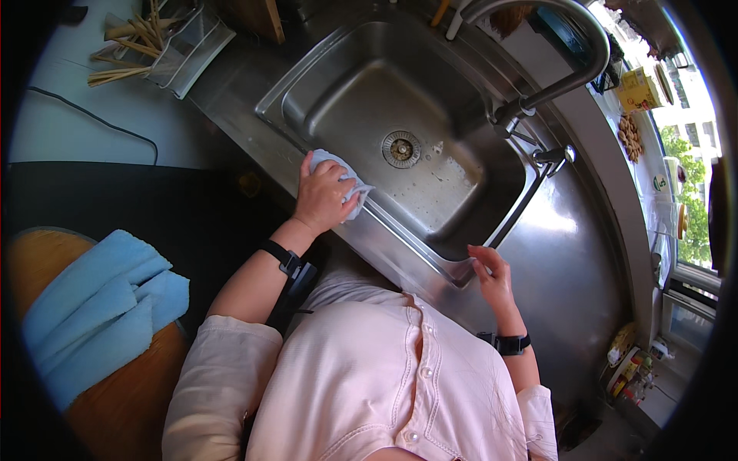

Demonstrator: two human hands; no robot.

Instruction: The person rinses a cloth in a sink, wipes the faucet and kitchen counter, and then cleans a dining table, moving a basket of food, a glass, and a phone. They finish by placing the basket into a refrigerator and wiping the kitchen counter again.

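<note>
Cloth [363,191] is held by L hand [324,192], long way along sink rim [407,236], w/ nothing seen in R hand [496,280], farther off.

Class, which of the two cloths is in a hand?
The pale, bunched cloth, held in the left hand at the edge of the sink. The other, a bright blue towel, lies untouched at the far left.

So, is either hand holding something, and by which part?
The left hand holds a bunched pale cloth from above, fingers across its middle, at the sink rim. The right hand appears to hold nothing.
</note>
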